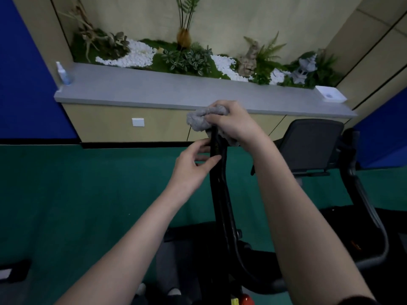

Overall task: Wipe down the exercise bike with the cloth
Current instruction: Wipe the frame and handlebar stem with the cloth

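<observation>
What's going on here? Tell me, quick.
A person is wiping down an exercise bike. The right hand grips a bunched grey cloth over the top end of an upright black bar. The left hand pinches that bar just below the cloth with its fingers. A spray bottle stands apart on the grey ledge behind.

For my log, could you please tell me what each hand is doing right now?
Left hand: pinching the black bar.
Right hand: gripping the cloth.
</observation>
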Tool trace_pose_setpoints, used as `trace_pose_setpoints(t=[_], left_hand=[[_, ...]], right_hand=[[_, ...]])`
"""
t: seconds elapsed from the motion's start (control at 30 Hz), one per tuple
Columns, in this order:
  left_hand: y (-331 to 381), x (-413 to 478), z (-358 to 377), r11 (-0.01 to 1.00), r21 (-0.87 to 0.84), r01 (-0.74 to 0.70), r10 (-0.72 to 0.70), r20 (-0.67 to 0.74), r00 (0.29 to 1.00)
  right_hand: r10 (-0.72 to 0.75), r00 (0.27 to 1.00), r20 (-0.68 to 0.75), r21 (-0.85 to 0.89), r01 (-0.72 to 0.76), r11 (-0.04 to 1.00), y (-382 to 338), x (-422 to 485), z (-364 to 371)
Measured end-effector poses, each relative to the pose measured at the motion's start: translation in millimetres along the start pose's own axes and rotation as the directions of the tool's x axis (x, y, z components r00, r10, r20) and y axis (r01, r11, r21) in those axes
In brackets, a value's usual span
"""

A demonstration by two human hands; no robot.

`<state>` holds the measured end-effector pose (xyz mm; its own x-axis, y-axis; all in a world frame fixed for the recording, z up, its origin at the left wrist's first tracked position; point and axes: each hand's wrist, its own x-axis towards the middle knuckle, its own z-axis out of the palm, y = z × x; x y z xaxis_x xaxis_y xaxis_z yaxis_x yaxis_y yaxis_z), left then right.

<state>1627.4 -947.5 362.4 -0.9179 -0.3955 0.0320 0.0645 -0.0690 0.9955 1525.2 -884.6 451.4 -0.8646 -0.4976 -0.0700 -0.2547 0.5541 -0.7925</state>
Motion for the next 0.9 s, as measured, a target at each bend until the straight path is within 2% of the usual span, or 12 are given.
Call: trace_pose_setpoints(t=[0.1, 0.27, 0.37, 0.47, 0.57, 0.73, 0.83, 0.9], left_hand=[[1, -1, -2, 1.0, 0.003, 0.002, -0.002, 0.034, 0.999], [3, -2, -10, 1.0, -0.002, 0.021, -0.021, 0.101, 0.995], [3, -1, -14, 0.999, -0.041, 0.035, -0.029, 0.131, 0.991], [2, 0, -15, 0.996, -0.08, 0.045, -0.033, 0.148, 0.988], [1, 1, -16, 0.993, -0.11, 0.043, -0.025, 0.158, 0.987], [-4, -1, -15, 0.984, -0.155, 0.083, -0.062, 0.13, 0.99], [-7, -5, -14, 0.976, -0.179, 0.127, -0.108, 0.109, 0.988], [-9, -9, -14, 0.97, -0.185, 0.156, -0.137, 0.116, 0.984]], right_hand=[[0.081, 0.983, -0.162, 0.184, -0.051, 0.982, 9, -7, 13], [0.145, 0.865, -0.481, 0.242, -0.028, 0.97, 28, -30, 29], [0.071, 0.8, -0.595, 0.153, 0.026, 0.988, 34, -50, 44], [-0.126, 0.733, -0.668, -0.055, 0.121, 0.991, 35, -59, 53], [-0.318, 0.721, -0.615, -0.249, 0.205, 0.947, 35, -56, 50], [-0.499, 0.757, -0.422, -0.465, 0.293, 0.836, 50, -75, 47], [-0.529, 0.791, -0.308, -0.488, 0.346, 0.802, 54, -84, 39], [-0.559, 0.778, -0.285, -0.501, 0.377, 0.779, 48, -75, 27]])
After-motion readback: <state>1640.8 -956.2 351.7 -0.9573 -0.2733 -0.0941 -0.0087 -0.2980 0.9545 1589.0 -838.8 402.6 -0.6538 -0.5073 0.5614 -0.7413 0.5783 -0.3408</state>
